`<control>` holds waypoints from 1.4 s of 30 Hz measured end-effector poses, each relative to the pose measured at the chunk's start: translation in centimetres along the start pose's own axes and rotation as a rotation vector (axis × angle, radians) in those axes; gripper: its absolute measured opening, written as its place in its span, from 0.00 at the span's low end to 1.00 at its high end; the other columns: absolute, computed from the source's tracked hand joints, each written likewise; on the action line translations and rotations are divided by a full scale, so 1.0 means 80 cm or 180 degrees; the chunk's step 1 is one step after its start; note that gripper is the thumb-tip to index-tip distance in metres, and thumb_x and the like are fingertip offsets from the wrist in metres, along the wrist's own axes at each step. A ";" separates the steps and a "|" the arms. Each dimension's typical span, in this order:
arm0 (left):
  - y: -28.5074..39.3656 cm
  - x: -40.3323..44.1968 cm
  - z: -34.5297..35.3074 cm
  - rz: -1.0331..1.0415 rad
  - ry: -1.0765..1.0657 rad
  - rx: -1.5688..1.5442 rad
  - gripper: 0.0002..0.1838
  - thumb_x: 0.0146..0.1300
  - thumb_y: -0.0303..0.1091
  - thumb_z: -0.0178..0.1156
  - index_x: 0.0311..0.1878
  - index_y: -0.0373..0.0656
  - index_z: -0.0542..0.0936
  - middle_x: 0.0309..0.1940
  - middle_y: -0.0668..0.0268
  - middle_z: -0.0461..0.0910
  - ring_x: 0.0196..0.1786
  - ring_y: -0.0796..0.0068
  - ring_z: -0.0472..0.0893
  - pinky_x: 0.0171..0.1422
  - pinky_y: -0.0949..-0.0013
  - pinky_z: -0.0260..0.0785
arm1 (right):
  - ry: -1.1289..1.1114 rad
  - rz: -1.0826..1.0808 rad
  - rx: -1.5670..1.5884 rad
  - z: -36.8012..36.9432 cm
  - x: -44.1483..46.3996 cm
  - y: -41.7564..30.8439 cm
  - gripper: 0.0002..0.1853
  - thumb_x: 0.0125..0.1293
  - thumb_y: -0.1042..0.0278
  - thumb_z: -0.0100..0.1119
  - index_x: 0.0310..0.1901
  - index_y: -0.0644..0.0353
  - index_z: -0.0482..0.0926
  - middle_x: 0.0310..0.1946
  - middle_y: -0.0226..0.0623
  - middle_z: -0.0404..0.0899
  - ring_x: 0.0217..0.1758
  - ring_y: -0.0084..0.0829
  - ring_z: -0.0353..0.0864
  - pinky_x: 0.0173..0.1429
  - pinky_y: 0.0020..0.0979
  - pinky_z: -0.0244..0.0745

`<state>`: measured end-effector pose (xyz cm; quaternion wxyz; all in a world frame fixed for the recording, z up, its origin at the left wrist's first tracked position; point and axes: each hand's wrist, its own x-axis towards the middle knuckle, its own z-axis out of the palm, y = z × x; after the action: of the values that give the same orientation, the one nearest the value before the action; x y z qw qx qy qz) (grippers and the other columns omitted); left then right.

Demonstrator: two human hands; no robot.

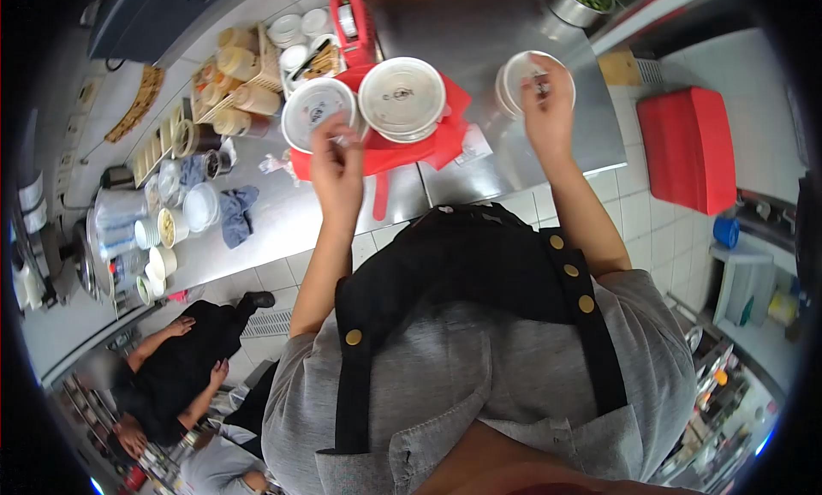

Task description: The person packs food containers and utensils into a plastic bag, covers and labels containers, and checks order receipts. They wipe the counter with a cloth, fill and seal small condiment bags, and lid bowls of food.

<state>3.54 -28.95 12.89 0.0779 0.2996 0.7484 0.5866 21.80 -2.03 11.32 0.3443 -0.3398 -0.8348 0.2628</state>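
My left hand [336,157] is over the near edge of a white lidded tub [308,110], its fingers bent and apart, slightly blurred. I cannot tell whether they touch the lid. Beside that tub is a second white lidded tub [402,92] with a dark print on its lid. Both stand on an opened red bag [449,140], whose strap hangs over the counter's front edge. Farther right, my right hand [548,110] reaches over another white lidded tub [511,75], fingers spread and curled above its lid and partly hiding it.
A steel counter [505,165] runs in front of me. Sauce bottles [240,62] in a basket, a red tape dispenser [353,28] and a blue cloth [238,214] sit leftward. A metal pot of greens [582,2] stands at back right. A red bin [685,148] is right; co-worker [184,349] lower left.
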 end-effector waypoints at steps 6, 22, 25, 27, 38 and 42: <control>0.028 0.007 0.189 -0.0987 -0.2140 -0.1357 0.31 0.70 0.28 0.60 0.74 0.39 0.62 0.65 0.54 0.71 0.41 0.69 0.86 0.41 0.71 0.80 | 0.0399 0.1662 0.0182 -0.024 -0.023 0.151 0.19 0.70 0.63 0.60 0.61 0.57 0.77 0.54 0.37 0.78 0.51 0.33 0.76 0.58 0.35 0.71; 0.047 0.100 0.236 -0.1571 -0.2004 -0.2430 0.26 0.62 0.20 0.52 0.65 0.32 0.66 0.52 0.51 0.79 0.49 0.57 0.85 0.49 0.59 0.87 | -0.0010 0.1837 0.1668 -0.017 -0.002 0.167 0.21 0.71 0.64 0.60 0.61 0.64 0.76 0.52 0.39 0.81 0.56 0.30 0.78 0.56 0.35 0.74; 0.053 0.111 0.169 -0.1119 -0.1912 -0.2517 0.22 0.63 0.23 0.52 0.61 0.33 0.71 0.51 0.51 0.82 0.51 0.57 0.85 0.53 0.56 0.85 | -0.0732 0.2378 0.0616 0.027 -0.025 0.236 0.25 0.71 0.67 0.57 0.67 0.65 0.69 0.56 0.47 0.79 0.55 0.35 0.82 0.53 0.36 0.78; 0.054 0.112 0.118 -0.1052 -0.1355 -0.2586 0.23 0.63 0.22 0.52 0.63 0.31 0.70 0.54 0.52 0.81 0.52 0.56 0.85 0.56 0.55 0.84 | -0.1175 0.2696 0.0997 0.007 -0.028 0.193 0.28 0.71 0.69 0.56 0.70 0.65 0.64 0.58 0.50 0.77 0.53 0.38 0.84 0.49 0.35 0.81; 0.027 0.060 -0.072 -0.0894 0.0234 -0.2525 0.25 0.62 0.17 0.49 0.65 0.27 0.65 0.56 0.43 0.77 0.46 0.48 0.86 0.49 0.63 0.88 | -0.0758 0.3168 0.2949 0.029 -0.024 0.172 0.25 0.68 0.82 0.42 0.67 0.68 0.56 0.60 0.57 0.72 0.50 0.52 0.85 0.51 0.36 0.91; 0.012 0.047 -0.102 -0.0949 0.0568 -0.2475 0.25 0.62 0.18 0.48 0.65 0.27 0.65 0.58 0.41 0.76 0.46 0.45 0.86 0.47 0.64 0.89 | -0.0953 0.3074 0.2787 0.025 -0.004 0.184 0.27 0.64 0.85 0.39 0.66 0.69 0.59 0.59 0.57 0.74 0.52 0.53 0.85 0.48 0.37 0.92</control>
<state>-2.98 -33.55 17.13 0.2040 0.0844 0.5104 0.8311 26.15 6.57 0.07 0.1746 -0.4641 -0.4440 0.7463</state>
